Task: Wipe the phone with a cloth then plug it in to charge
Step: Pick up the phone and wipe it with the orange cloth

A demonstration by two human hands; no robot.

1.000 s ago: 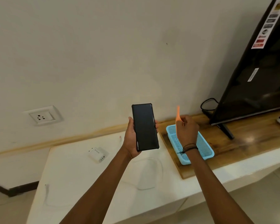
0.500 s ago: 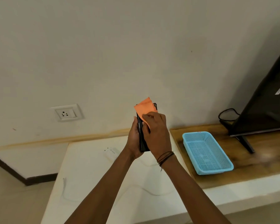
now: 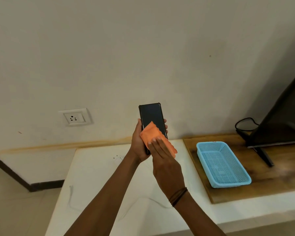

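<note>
Pale plaster wall backs a white counter [image 3: 95,184], and above it the phone [image 3: 151,114] is held upright in the air, screen toward the camera. The left hand [image 3: 138,143] grips its lower half, fingers curled over the edges. The right hand [image 3: 166,162] lies flat, fingers straight, pressing the orange cloth [image 3: 151,134] against the lower screen. Wiping looks under way rather than finished; whether the uncovered upper screen is clean, I cannot tell. Charging is wholly left to do: the white charger [image 3: 118,158] and a white cable [image 3: 71,198] lie on the counter, and the wall socket [image 3: 74,118] has nothing plugged in.
</note>
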